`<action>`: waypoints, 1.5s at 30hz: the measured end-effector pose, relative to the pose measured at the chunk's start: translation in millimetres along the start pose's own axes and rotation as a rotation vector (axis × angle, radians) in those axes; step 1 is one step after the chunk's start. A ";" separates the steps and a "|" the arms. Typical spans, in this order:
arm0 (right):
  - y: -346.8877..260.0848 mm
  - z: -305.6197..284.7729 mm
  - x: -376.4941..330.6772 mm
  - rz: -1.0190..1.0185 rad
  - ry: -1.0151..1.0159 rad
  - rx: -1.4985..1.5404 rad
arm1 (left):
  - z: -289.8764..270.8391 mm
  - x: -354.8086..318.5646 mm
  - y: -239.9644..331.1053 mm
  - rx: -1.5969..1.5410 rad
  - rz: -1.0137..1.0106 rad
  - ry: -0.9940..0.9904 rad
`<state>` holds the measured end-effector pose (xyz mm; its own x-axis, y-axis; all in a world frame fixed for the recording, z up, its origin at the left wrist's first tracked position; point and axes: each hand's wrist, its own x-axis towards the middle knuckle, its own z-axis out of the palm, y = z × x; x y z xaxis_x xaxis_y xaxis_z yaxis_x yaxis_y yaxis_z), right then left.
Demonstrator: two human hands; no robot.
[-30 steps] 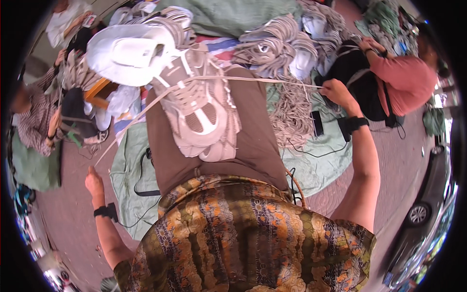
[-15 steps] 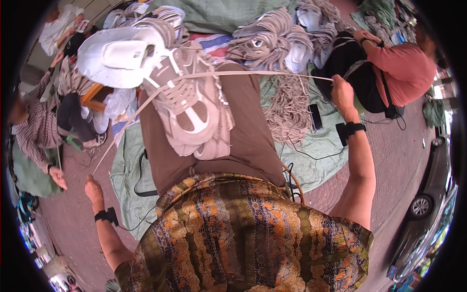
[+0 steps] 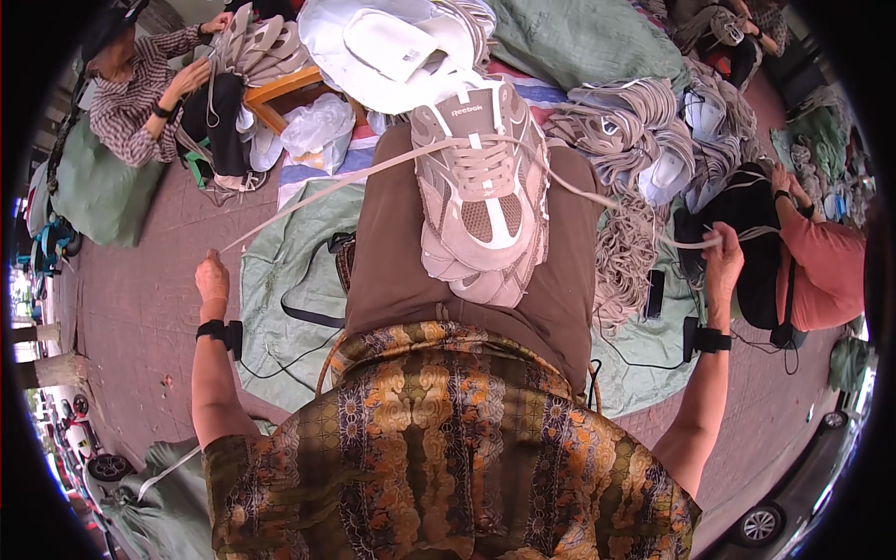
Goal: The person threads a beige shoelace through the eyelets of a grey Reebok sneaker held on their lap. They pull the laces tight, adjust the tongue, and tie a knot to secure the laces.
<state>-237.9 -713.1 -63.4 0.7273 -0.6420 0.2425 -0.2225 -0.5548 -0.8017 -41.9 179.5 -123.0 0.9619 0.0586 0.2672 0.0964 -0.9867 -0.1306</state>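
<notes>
The upper point(image 3: 527, 233) lies toe toward the body on the brown trousers point(image 3: 387, 252), midway between the two hands. It is beige-taupe, with paler overlays on the sides and a rounded, smooth toe edge. A brown mesh panel point(image 3: 474, 219) fills the toe box, split by a white strip point(image 3: 504, 217) running lengthwise. The tongue point(image 3: 465, 107) is darker taupe and bears a small white mark. Beyond it, a broad white lining point(image 3: 336, 56) fans out. More toes point(image 3: 490, 285), in the same beige, peek out beneath, overlapping like a stack.

A flat beige lace point(image 3: 401, 161) crosses the throat in several rows, and its two ends leave the top row on opposite sides. The left end runs nearly straight to the left hand point(image 3: 213, 280), whose thumb and forefinger pinch it above curled fingers. The right end hangs in a loose, wavy curve to the right hand point(image 3: 723, 261), where thumb and fingers pinch it; which fingers, I cannot tell. Near that hand, tangled laces point(image 3: 625, 271) lie heaped on a green sheet point(image 3: 644, 373).
</notes>
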 end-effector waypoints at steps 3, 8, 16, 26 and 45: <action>-75.5 59.8 -12.6 -0.103 -0.122 0.324 | 7.9 -3.9 -0.3 -0.022 -0.006 -0.001; -183.9 139.4 -35.8 -0.196 -0.448 0.468 | 17.0 -6.2 11.5 -0.098 -0.040 -0.015; -234.7 202.0 -37.5 -0.526 -0.377 0.295 | 26.7 -17.2 22.5 -0.261 -0.034 0.047; -224.3 209.4 -38.2 -0.550 -0.302 0.232 | -77.7 13.5 204.6 -1.245 0.072 -0.054; -239.7 206.4 -31.4 -0.896 -0.306 0.018 | -158.0 5.6 389.8 -1.497 0.453 0.057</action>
<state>-73.4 -450.8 8.4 0.7619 0.1866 0.6202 0.5090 -0.7646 -0.3953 -39.4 -228.8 -21.5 0.8252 -0.2446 0.5091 -0.5533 -0.1689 0.8157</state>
